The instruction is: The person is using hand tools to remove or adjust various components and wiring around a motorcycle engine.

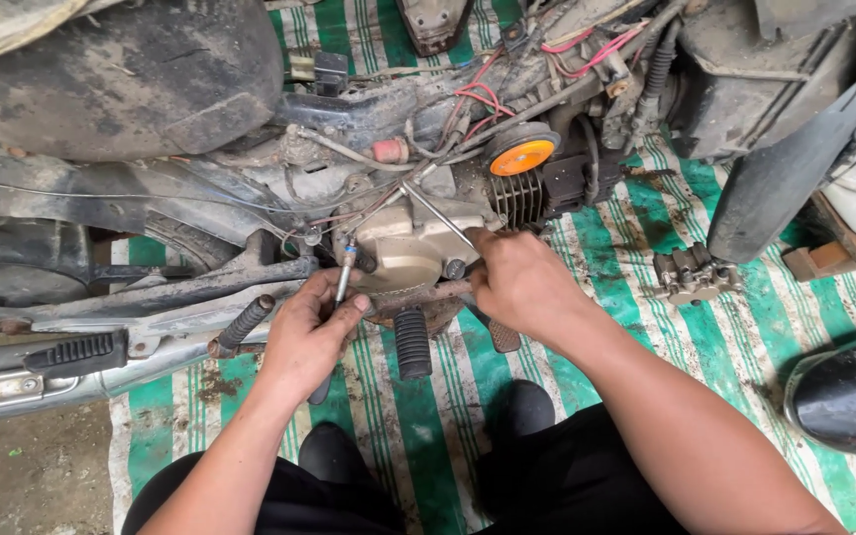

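A person crouched on a green-and-white striped mat (646, 297) works at the side of a stripped-down motorcycle, both hands at its tan engine cover (410, 250). The right hand (522, 282) is clenched around the lower end of a slim metal rod-like wrench (438, 213), whose long axis runs up and to the left from the fist, across the cover's upper face, toward the tangle of cables above. The left hand (311, 332) sits lower and to the left of the cover, fingers closed on a small silver-and-blue tool (346, 269) that stands nearly upright, its tip touching the cover's left edge. The cover lies between the two hands, just above and ahead of both; the right hand is the nearer, resting against its lower right corner. Room is tight: a black rubber foot peg (412, 344) hangs just below the cover between the wrists, a second peg (246, 323) juts beside the left hand, and finned engine parts with an orange cap (521, 157) crowd above the right. A loose metal part (691, 274) lies well apart on the mat.
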